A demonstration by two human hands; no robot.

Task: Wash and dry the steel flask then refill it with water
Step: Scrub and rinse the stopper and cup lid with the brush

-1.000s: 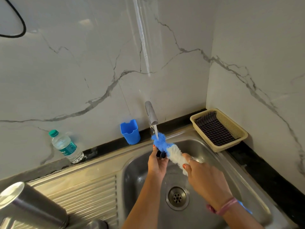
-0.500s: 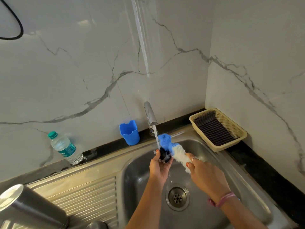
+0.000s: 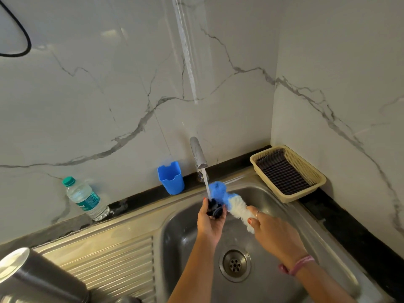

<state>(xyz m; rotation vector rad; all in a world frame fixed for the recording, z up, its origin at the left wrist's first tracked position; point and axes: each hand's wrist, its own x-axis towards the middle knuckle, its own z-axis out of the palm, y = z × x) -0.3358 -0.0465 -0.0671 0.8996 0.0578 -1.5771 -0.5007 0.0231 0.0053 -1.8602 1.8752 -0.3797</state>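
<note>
**Washing the flask cap under the tap**

We hold the small dark round flask cap [image 3: 213, 209] in our left hand [image 3: 210, 224], directly under the thin stream of water [image 3: 206, 182] that falls from the short chrome tap [image 3: 198, 153]. The fingers of this hand are curled around the cap, so it stays over the basin and the water runs off into the stainless steel sink [image 3: 188, 237] and its round drain [image 3: 234, 265]. Our right hand [image 3: 273, 232] grips the blue and white fluffy bottle brush [image 3: 231, 203] near the base of its white part, with the fingers closed on it; the blue tip touches the cap from the right side. We judge that the brush is kept at this angle so that the soft head can rub the cap while the stream rinses it.

The shiny steel flask [image 3: 32, 278] itself lies tilted at the bottom left, beside the ribbed draining board [image 3: 109, 265], well apart from both hands; whether it rests on the board, we cannot tell. It seems to wait there for the drying and refilling, which are not yet done.

On the counter behind the sink stand a blue plastic cup holder [image 3: 171, 180] and a clear plastic water bottle with a green cap [image 3: 86, 200]. In the corner sits a beige plastic basket [image 3: 306, 169] with a dark checked cloth [image 3: 282, 171] inside, probably for the drying.
</note>
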